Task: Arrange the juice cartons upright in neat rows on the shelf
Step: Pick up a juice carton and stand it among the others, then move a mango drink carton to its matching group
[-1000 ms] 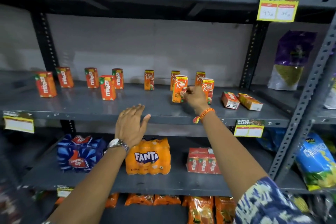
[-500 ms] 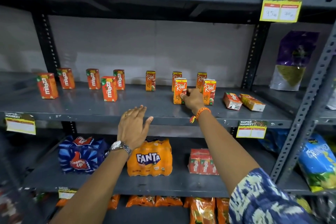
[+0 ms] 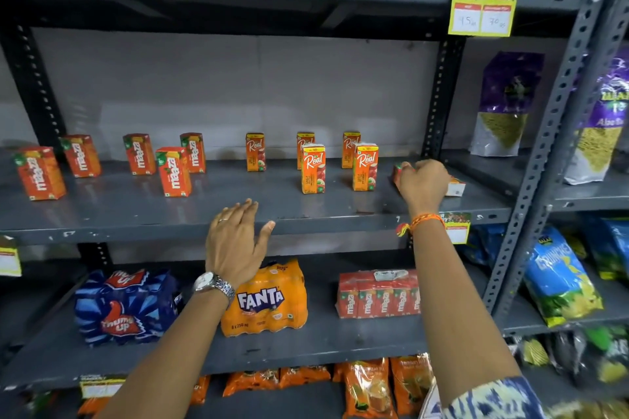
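Note:
Several upright red Maaza cartons (image 3: pixel 173 172) stand on the left half of the grey middle shelf (image 3: pixel 136 211). Several upright orange Real cartons stand at the centre, three at the back (image 3: pixel 255 151) and two in front (image 3: pixel 313 168) (image 3: pixel 365 167). At the right end, my right hand (image 3: pixel 422 182) curls over a juice carton lying flat (image 3: pixel 397 169); only its red corner shows. A second lying carton's white end (image 3: pixel 456 186) peeks out behind the hand. My left hand (image 3: pixel 235 241) hovers open at the shelf's front edge, holding nothing.
The shelf below holds a Thums Up pack (image 3: pixel 126 306), a Fanta pack (image 3: pixel 269 299) and a Maaza multipack (image 3: pixel 377 294). Snack bags (image 3: pixel 503 105) fill the rack on the right, beyond a slanted upright post (image 3: pixel 544 146). A price tag (image 3: pixel 481 10) hangs from the shelf above.
My right hand left the front Real carton and moved right onto the lying cartons. My left hand stayed near the shelf's front edge.

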{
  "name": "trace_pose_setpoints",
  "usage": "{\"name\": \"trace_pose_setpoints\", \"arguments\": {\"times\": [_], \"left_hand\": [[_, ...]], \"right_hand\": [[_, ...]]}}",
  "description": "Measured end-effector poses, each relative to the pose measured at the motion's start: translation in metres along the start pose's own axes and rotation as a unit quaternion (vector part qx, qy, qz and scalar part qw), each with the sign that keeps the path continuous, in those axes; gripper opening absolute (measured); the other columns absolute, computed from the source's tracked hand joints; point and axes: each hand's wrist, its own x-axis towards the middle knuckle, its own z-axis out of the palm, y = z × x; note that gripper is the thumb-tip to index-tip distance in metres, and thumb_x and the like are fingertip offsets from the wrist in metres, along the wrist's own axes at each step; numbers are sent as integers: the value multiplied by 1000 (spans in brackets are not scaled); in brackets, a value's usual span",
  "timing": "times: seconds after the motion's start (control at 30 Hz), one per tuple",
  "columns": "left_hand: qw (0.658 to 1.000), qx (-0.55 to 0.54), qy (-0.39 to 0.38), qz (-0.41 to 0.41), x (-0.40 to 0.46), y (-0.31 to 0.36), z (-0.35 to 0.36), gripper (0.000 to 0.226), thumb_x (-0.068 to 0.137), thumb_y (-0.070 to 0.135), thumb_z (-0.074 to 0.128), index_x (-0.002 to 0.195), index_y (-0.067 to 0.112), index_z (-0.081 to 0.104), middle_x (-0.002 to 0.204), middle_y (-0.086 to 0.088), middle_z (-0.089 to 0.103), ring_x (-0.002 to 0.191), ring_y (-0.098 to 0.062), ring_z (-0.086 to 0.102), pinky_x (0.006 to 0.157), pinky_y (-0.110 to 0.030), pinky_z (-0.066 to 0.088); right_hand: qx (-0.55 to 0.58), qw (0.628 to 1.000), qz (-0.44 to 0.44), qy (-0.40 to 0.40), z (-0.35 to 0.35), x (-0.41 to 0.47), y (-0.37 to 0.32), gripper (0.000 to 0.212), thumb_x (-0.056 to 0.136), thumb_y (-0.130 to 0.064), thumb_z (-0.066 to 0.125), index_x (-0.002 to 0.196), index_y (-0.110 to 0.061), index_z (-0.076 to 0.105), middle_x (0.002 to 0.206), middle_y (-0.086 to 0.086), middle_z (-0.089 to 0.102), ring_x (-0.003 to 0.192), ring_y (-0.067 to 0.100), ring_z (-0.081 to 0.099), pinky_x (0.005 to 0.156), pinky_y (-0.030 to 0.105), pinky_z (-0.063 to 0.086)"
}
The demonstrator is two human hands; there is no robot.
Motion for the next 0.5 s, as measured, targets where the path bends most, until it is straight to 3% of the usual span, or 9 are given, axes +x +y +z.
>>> {"name": "trace_pose_setpoints", "arguments": {"times": [0.1, 0.3, 0.4, 0.5], "left_hand": [[1000, -10, 3, -3, -1, 2, 2, 66, 96, 54, 26, 138, 10, 53, 144, -9, 54, 132, -26, 51, 114, -43, 32], [1000, -6, 6, 4, -3, -2, 3, 64, 97, 53, 26, 139, 12, 52, 143, -8, 55, 132, -25, 51, 113, -43, 32], [1000, -12, 5, 1, -2, -2, 4, 65, 97, 55, 25, 139, 13, 52, 143, -7, 55, 132, -25, 50, 113, -43, 32], [1000, -11, 5, 1, -3, -3, 4, 66, 97, 55, 25, 140, 13, 51, 144, -6, 54, 133, -24, 49, 114, -43, 32]], "right_hand": [[-98, 995, 28, 4, 4, 2, -1, 43, 89, -33, 57, 104, 6, 67, 118, 30, 61, 118, 44, 50, 101, 43, 37], [-176, 979, 89, -47, 14, 5, -8, 49, 89, -36, 56, 122, -1, 59, 132, 26, 56, 126, 41, 44, 98, 43, 42], [-201, 972, 109, -56, 15, 0, -9, 58, 86, -35, 59, 132, -2, 47, 138, 21, 53, 129, 40, 43, 101, 46, 42], [-158, 978, 113, -74, 16, 2, -9, 59, 84, -31, 64, 131, -3, 41, 133, 21, 57, 124, 43, 52, 96, 47, 46]]}}
